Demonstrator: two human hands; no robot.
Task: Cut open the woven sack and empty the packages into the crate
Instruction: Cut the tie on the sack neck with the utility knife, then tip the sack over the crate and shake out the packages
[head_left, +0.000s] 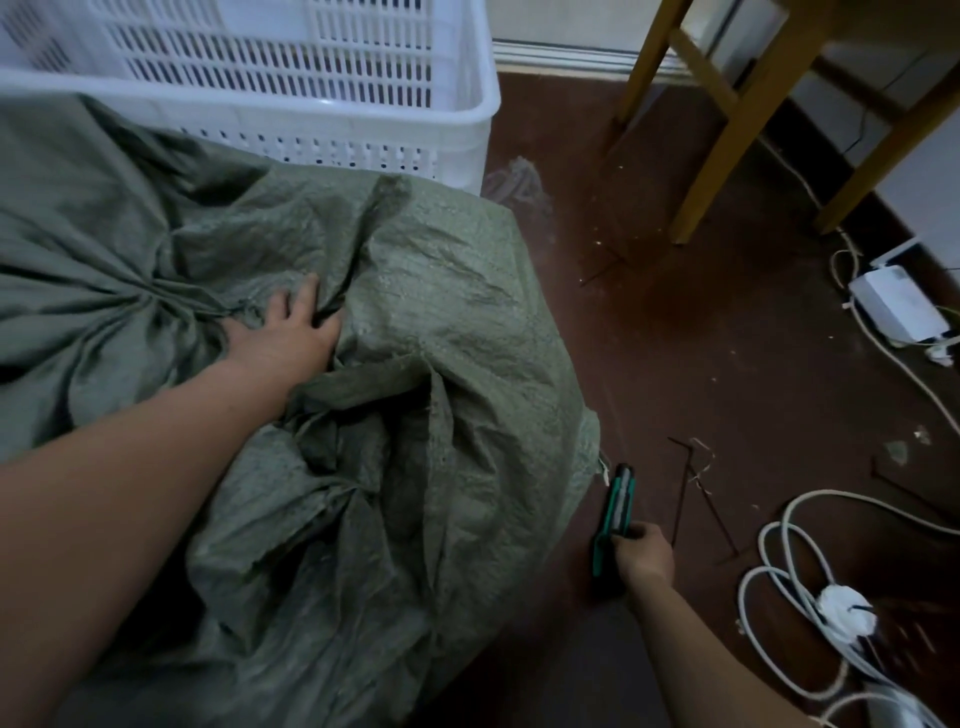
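Down on the dark red floor (701, 338), the big grey-green woven sack (441, 322) took up most of the left side, all crumpled and bunched shut at a knot. Just behind it, far left, sat the white slotted crate (260, 106), touching the sack. Left hand (283, 332) rested on top of the sack by the knot, fingers loose and spread, tips in a fold. Right hand (641, 553) hung at the sack's near right edge, fingers wrapped round a green utility knife (615, 501), its tip just beside the fabric.
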